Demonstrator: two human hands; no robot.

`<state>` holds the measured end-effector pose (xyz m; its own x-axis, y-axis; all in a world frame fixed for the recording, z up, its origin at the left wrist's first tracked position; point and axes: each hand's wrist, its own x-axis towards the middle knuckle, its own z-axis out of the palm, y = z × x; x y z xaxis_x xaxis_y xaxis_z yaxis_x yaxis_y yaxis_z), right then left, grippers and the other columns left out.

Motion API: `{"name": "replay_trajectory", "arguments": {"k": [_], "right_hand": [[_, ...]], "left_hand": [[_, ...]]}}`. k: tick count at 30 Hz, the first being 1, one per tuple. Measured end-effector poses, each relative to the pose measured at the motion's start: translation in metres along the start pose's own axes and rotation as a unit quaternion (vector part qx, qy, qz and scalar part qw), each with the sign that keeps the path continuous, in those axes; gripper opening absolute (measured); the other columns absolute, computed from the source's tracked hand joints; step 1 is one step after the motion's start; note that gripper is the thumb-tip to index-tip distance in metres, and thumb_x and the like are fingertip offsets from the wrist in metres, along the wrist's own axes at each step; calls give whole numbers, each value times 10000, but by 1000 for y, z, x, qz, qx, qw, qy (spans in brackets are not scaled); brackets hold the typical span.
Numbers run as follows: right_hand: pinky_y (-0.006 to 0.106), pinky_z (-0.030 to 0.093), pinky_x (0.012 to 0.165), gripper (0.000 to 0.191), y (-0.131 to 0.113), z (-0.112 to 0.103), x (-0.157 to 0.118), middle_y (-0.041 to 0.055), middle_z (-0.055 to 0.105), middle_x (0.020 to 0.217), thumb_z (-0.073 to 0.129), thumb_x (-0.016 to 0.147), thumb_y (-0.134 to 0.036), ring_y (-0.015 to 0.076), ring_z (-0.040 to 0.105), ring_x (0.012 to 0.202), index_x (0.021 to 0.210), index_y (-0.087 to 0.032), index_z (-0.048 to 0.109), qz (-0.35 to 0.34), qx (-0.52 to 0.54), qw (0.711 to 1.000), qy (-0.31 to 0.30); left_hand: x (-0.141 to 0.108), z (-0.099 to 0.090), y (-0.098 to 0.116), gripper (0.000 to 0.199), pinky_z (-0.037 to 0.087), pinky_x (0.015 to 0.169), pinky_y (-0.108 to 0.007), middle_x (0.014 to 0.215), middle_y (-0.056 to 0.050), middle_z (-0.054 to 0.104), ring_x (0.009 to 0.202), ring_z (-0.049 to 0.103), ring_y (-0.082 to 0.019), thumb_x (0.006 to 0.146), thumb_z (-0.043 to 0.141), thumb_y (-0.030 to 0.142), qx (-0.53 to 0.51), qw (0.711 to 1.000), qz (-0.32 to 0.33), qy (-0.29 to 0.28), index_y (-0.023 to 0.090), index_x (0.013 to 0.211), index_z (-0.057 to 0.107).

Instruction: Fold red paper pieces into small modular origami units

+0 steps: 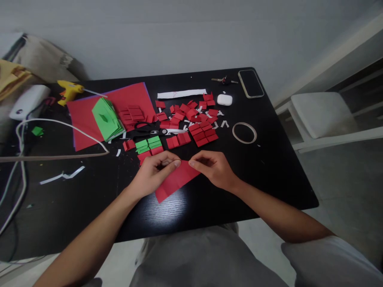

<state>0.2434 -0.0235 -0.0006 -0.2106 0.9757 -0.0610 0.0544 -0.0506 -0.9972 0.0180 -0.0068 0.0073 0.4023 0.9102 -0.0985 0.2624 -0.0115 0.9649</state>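
A red paper strip [176,180] is held up over the near side of the black table, slanting down to the left. My left hand [155,169] pinches its upper edge between thumb and fingers. Close beside it, my right hand [214,168] pinches the same edge further right. Just beyond my hands lie folded green paper pieces [149,144], a folded red paper block [203,134] and a row of red folded pieces [178,140]. Scissors [161,131] with black handles rest behind them. Part of the red pieces near my left hand is hidden by it.
Several small red pieces [191,113] and white scraps litter the middle. A green paper stack [107,119] sits on red sheets [83,131]. A yellow glue gun [70,91], white cables [60,123], a phone [251,83], a white earbud case [224,100] and a ring [244,132] lie around.
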Motion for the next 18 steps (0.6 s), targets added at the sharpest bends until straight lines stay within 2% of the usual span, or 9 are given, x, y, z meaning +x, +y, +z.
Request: {"name": "replay_trajectory", "arguments": {"k": [4,7,12,14,18], "right_hand": [[265,520,667,131,3,-4,5,7,724,747,770,846,-308,142,658,707,790,-193,746,0,12,997,70],[269,541,703,126,3,-4,6,7,740,781,801,817,-310,144,683,734,817,-196,748,23,40,998,38],[284,556,742,129,-1,-1,3,18,780,857,791,849,-326,155,709,781,897,-206,784,18,26,999,-35],[284,551,729,120,-2,-1,1,18,779,839,768,876,-322,156,704,769,881,-204,792,6,2,1000,-29],[277,548,718,115,-1,-2,1,17,776,827,771,880,-317,156,703,766,869,-203,784,-10,-10,999,28]], "left_hand": [[4,-9,4,238,389,528,-187,645,31,616,563,514,-85,903,725,400,-15,999,-31,34,163,886,730],[3,-11,5,230,421,563,-195,702,15,667,607,553,-94,902,728,394,9,999,-15,36,166,870,736],[-3,-2,1,204,475,660,-218,835,-11,741,723,626,-118,950,684,380,60,998,27,-23,187,953,749],[-5,1,0,202,476,655,-222,836,-11,742,723,630,-121,950,687,383,66,997,31,-18,192,974,749],[-5,1,0,226,466,605,-215,775,-3,714,671,609,-115,923,718,412,47,998,14,33,190,954,743]]}}
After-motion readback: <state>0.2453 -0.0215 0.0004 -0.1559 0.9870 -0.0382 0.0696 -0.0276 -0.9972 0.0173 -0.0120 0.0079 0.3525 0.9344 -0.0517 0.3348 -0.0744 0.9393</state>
